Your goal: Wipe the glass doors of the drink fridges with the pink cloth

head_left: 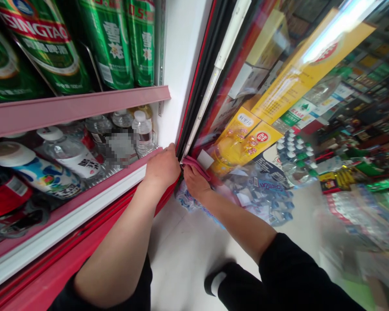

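In the head view, my left hand (164, 166) is closed at the lower inner corner of an open red drinks fridge (94, 250), near the door hinge. Its fingertips are hidden, so what it grips does not show. Close beside it, my right hand (196, 181) holds a folded pink cloth (199, 166) against the bottom of the glass door, by the black door seal (194, 90). A white light strip (210, 86) runs down the door to the two hands.
Green beer cans (108, 47) stand on the upper shelf, bottles (69, 149) on the lower one. Beyond the glass are yellow cartons (246, 136) and wrapped water bottles (262, 194). My foot (218, 278) rests on the pale floor (178, 259). Blurred stacked goods fill the right.
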A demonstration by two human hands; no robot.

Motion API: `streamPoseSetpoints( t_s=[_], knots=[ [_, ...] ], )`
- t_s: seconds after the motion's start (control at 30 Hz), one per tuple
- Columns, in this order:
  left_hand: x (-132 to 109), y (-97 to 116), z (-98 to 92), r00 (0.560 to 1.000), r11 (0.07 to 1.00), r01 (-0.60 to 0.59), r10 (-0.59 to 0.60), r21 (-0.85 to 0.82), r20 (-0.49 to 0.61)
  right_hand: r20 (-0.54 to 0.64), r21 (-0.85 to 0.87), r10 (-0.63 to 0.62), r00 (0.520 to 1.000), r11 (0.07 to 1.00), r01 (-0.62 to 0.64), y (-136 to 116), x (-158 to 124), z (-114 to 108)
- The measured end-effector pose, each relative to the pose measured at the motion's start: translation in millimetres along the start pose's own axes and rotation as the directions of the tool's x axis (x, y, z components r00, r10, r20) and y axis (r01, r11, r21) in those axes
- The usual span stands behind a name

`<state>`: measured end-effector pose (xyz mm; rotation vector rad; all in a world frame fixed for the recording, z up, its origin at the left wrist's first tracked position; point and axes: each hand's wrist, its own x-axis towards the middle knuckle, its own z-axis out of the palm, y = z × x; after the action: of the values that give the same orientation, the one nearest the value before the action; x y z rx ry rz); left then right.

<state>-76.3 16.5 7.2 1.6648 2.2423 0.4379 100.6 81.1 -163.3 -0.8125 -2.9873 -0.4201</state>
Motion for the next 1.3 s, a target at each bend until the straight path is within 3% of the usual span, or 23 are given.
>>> streamPoseSetpoints(
  t_s=[0.13, 0.33, 0.67, 0.93, 1.13, 1.3],
  knots=[
    [1, 0, -6.9, 0.999, 0.999, 0.039, -0.04, 0.038, 0.02, 0.008, 0.013, 0.003, 1.0, 1.0, -0.003, 0, -24, -6],
    [1, 6, -8.8, 0.999, 0.995, 0.003, -0.007, 0.096, 0.041, 0.016, 0.025, 0.029, 0.999, 0.999, -0.03, -2, -79, -11],
    [-4, 19, 7.4, 0.977, 0.977, -0.141, 0.111, 0.162, 0.18, 0.095, -0.014, 0.119, 0.988, 0.993, -0.118, -8, -181, -31],
    [0, 26, 19.8, 0.948, 0.955, -0.243, 0.196, 0.172, 0.249, 0.209, -0.054, 0.247, 0.946, 0.969, -0.241, -25, -265, -53],
    [-14, 44, 41.5, 0.898, 0.921, -0.358, 0.296, 0.15, 0.326, 0.26, -0.11, 0.326, 0.909, 0.945, -0.308, -31, -317, -72],
    [-47, 67, 68.8, 0.803, 0.861, -0.498, 0.415, 0.1, 0.428, 0.254, -0.131, 0.35, 0.902, 0.936, -0.326, -34, -328, -75]
  ],
)
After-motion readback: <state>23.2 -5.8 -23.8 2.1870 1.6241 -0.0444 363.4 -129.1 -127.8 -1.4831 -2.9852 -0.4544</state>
